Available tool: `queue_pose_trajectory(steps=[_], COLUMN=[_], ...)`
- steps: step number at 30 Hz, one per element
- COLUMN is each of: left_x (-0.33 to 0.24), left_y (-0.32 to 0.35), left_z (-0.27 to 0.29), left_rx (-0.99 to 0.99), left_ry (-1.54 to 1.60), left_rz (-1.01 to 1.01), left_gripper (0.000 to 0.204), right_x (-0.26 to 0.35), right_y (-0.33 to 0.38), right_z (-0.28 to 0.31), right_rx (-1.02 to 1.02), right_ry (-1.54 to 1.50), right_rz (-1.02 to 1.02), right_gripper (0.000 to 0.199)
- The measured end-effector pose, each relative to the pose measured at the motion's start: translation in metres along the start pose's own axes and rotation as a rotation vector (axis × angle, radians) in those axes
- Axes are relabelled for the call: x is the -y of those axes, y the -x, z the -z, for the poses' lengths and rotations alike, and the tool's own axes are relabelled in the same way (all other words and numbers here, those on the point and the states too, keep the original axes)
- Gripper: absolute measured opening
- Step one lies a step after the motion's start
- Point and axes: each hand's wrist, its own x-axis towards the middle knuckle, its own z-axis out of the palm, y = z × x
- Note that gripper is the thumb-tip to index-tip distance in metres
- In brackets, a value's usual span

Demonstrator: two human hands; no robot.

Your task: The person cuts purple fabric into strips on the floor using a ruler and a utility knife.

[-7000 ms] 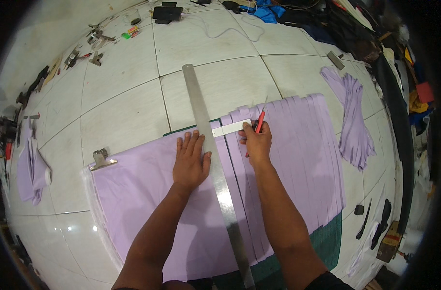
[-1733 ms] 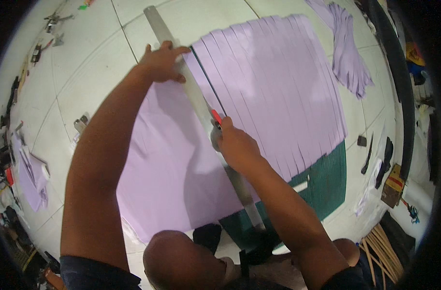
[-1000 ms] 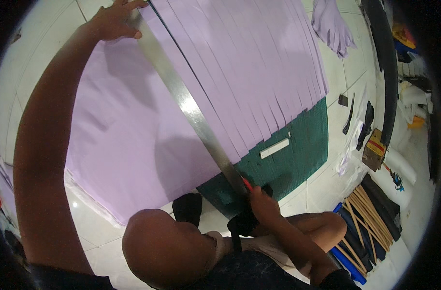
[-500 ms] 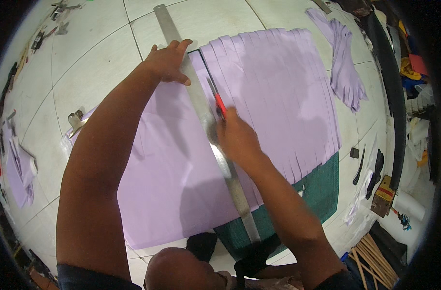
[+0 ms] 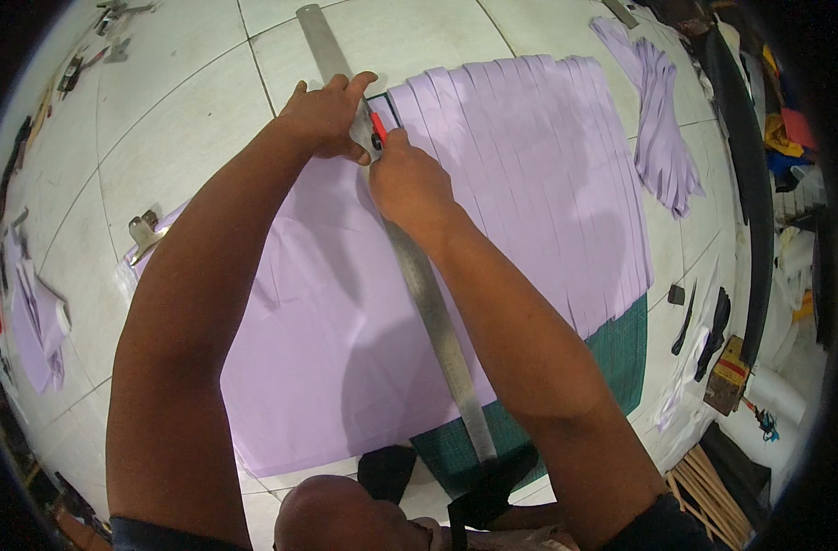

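Fingers of the right hand (image 5: 410, 184) grip a red cutter (image 5: 377, 129) beside the steel ruler (image 5: 410, 266).

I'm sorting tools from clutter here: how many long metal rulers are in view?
1. The long metal ruler lies diagonally across the lilac fabric, pinned near its far end by the left hand; the right hand holds a red-handled cutter against it. Others may be hidden in the edge clutter.

A small brown box with a red label (image 5: 729, 372) lies at the right edge.
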Motion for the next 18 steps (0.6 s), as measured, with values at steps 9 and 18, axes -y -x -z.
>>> queue_pose_trajectory(steps=[9, 18], left_x=[-0.005, 0.006], left_y=[-0.007, -0.008], left_z=[0.001, -0.009], left_rx=[0.056, 0.022], left_ry=[-0.169, -0.13], left_rz=[-0.091, -0.101], left_gripper=[0.09, 0.091], right_x=[-0.001, -0.048], right_y=[-0.01, 0.091], right_z=[0.015, 0.013], right_rx=[0.089, 0.329], right_ry=[0.107, 0.046], right_rz=[0.001, -0.174], right_gripper=[0.03, 0.031])
